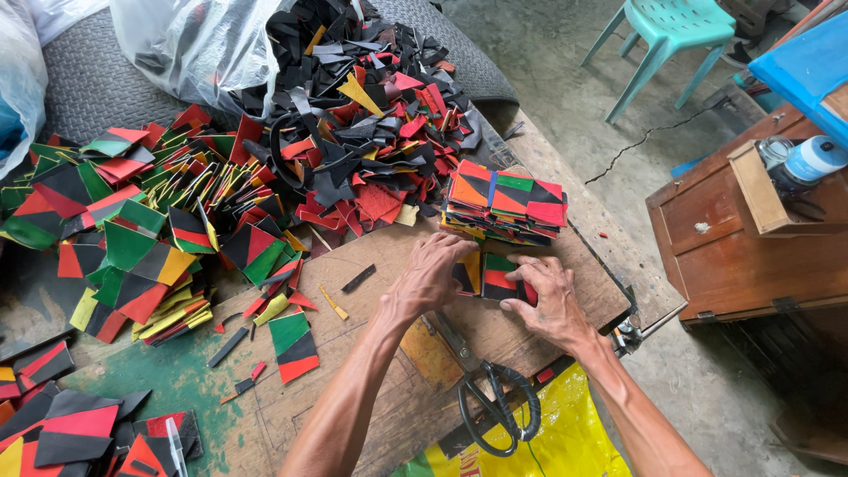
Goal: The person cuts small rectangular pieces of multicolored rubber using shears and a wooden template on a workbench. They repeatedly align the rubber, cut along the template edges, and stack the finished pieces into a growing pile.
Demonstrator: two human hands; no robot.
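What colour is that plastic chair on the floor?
The chair is turquoise, seen in the head view.

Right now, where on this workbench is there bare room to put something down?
Bare wood shows between the left hand and the lone patchwork square, with only a few slivers on it. The green painted patch by the near-left pieces is mostly free. It is crowded at the scrap heap, the neat stack, and around the scissors.
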